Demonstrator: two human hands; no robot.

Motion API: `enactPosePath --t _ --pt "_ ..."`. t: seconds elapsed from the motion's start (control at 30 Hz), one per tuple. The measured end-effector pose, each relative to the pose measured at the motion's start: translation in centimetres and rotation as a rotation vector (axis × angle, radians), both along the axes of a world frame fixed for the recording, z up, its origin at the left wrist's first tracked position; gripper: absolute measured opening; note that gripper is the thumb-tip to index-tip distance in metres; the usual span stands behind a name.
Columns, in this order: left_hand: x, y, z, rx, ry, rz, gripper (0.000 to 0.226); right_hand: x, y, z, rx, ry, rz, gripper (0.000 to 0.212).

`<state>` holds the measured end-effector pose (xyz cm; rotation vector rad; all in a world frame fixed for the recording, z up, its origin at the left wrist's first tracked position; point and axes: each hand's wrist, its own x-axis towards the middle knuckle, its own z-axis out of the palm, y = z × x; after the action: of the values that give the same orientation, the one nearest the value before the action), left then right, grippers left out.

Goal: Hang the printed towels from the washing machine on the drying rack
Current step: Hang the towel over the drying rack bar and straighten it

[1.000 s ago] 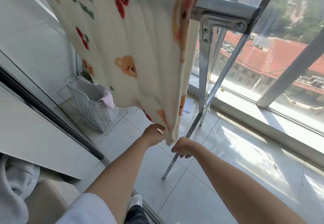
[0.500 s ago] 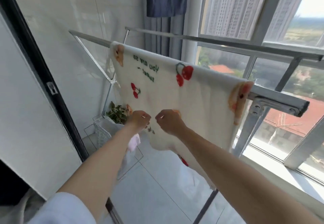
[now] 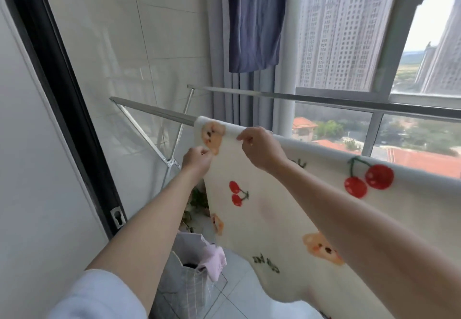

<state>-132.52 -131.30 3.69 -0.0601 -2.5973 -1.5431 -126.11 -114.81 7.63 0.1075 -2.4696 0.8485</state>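
A cream printed towel (image 3: 269, 209) with bears and cherries hangs over the near rail of the metal drying rack (image 3: 149, 109). My left hand (image 3: 198, 160) pinches the towel's left edge just below the bear print. My right hand (image 3: 259, 147) pinches the towel's top fold at the rail, a little to the right of that bear. The towel's right part runs out of view. The washing machine is not in view.
A grey checked laundry basket (image 3: 184, 286) with a pink cloth (image 3: 214, 260) stands on the floor below the rack. A blue garment (image 3: 254, 19) hangs high by the grey curtain. A black door frame (image 3: 64, 99) borders the left. A second rack rail (image 3: 324, 99) runs along the window.
Both hands have risen from the towel's lower edge to its top left corner at the rail. My view has turned up and left along the rack.
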Motion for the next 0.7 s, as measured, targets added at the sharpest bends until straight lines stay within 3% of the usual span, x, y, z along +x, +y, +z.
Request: enactPosePath --t 0.2,0.33,0.53,0.7 --pt "-6.4 -0.1 1.6 0.128 -0.021 0.153 0.040 -6.9 -1.1 1.4 0.189 -0.020 -0.039 0.028" --pt "-10.7 -0.7 1.6 0.219 -0.067 0.188 0.039 -11.7 -2.5 2.6 0.231 -0.080 0.002 0.027" --pt "-13.2 -2.3 2.2 0.381 -0.184 -0.059 0.033 -17.6 -5.7 4.3 0.224 -0.205 0.156 0.050" --pt "-14.0 -3.6 2.6 0.350 -0.183 -0.156 0.032 -19.5 -7.3 4.6 0.298 -0.365 0.217 0.059"
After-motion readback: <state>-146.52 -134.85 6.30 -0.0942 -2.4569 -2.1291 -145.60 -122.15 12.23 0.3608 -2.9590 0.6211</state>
